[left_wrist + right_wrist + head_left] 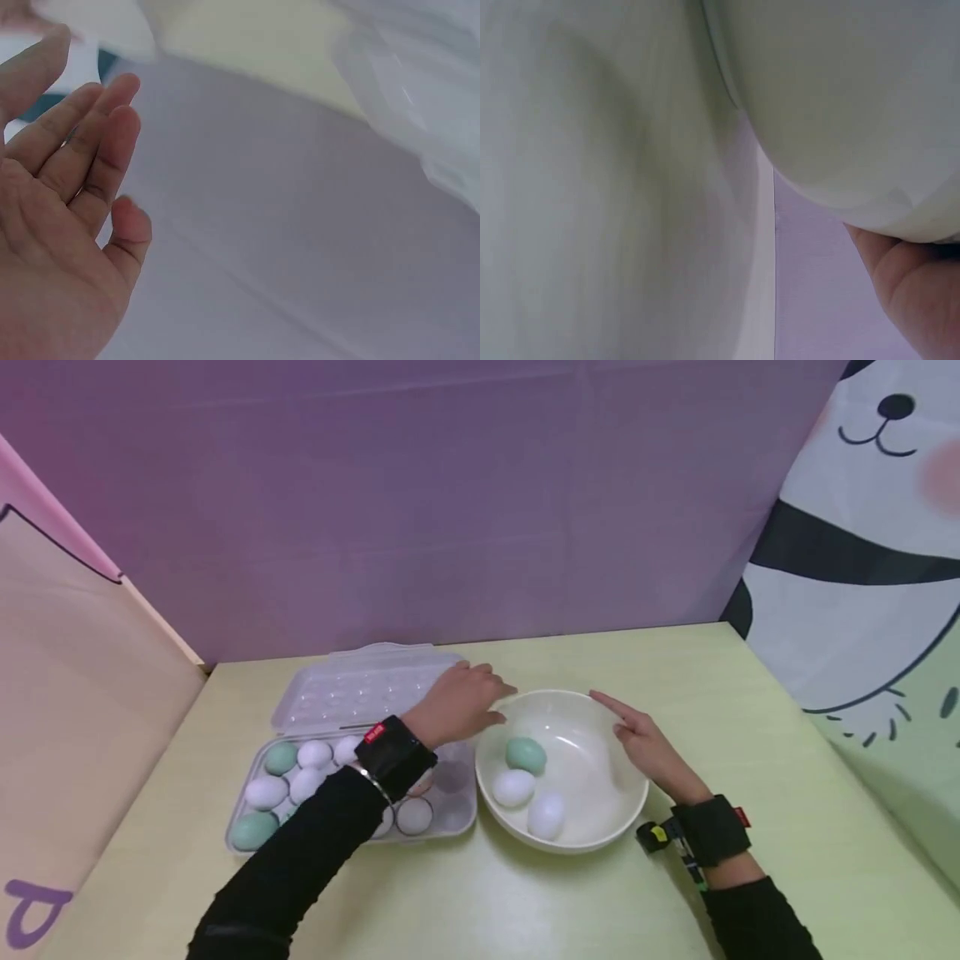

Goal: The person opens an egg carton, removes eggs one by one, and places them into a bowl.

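A cream bowl (pixel 592 793) stands on the table, holding a green egg (pixel 526 755), a white egg (pixel 514 787) and another white egg (pixel 546 816). My left hand (pixel 462 700) hovers at the bowl's left side, beside the open egg carton (pixel 454 814), fingers loosely bent and nothing in them. In the left wrist view its palm and fingers (pixel 67 187) show bare. At the bowl's right rim my right hand (pixel 648 743) holds the edge, thumb toward the inside and index finger stretched along the outside. The right wrist view shows that hand (pixel 922 292) against the bowl's outer wall.
The carton, left of the bowl, carries white eggs (pixel 267 792) and green eggs (pixel 255 831); my left forearm covers part of it. Its clear lid (pixel 337 693) lies folded back. A purple cloth wall (pixel 375 527) rises behind the table (pixel 510 910).
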`<action>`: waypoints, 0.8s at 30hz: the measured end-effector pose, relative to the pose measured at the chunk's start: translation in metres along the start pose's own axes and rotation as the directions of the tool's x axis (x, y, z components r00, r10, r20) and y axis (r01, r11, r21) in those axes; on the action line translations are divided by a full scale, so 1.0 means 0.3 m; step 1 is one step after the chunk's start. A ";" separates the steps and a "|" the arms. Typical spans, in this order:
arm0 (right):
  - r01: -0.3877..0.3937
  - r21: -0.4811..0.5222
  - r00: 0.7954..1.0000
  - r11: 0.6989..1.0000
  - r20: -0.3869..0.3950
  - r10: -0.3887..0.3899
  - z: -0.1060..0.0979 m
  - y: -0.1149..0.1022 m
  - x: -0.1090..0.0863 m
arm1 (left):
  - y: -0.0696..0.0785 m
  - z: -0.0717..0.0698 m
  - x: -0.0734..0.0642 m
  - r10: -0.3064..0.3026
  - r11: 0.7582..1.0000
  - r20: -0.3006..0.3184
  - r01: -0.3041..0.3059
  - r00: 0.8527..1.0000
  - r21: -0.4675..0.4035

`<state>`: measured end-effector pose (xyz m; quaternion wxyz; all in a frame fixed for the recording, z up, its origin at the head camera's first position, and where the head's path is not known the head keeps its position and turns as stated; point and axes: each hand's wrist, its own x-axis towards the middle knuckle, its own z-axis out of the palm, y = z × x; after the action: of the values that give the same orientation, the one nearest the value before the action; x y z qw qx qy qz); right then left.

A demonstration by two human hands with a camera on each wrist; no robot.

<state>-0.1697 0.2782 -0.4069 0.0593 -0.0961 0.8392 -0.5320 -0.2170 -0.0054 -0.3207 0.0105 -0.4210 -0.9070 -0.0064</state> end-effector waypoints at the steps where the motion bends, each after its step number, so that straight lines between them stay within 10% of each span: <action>1: 0.000 -0.002 1.000 1.000 0.000 0.000 0.002 -0.001 0.001 | -0.023 -0.015 -0.022 -0.017 1.000 -0.018 0.017 1.000 -0.011; 12: -0.025 -0.002 1.000 1.000 0.015 0.025 0.001 -0.017 0.000 | -0.175 0.033 -0.227 -0.161 0.961 0.158 0.191 0.974 -0.201; 24: -0.034 0.023 0.999 0.999 0.024 0.034 0.004 -0.033 -0.005 | -0.196 0.125 -0.255 -0.063 0.987 0.083 0.075 0.995 -0.143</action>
<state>-0.1671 0.2732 -0.3987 0.0794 -0.0874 0.8337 -0.5395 -0.2130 -0.1010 -0.3600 -0.0558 -0.3889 -0.9178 -0.0564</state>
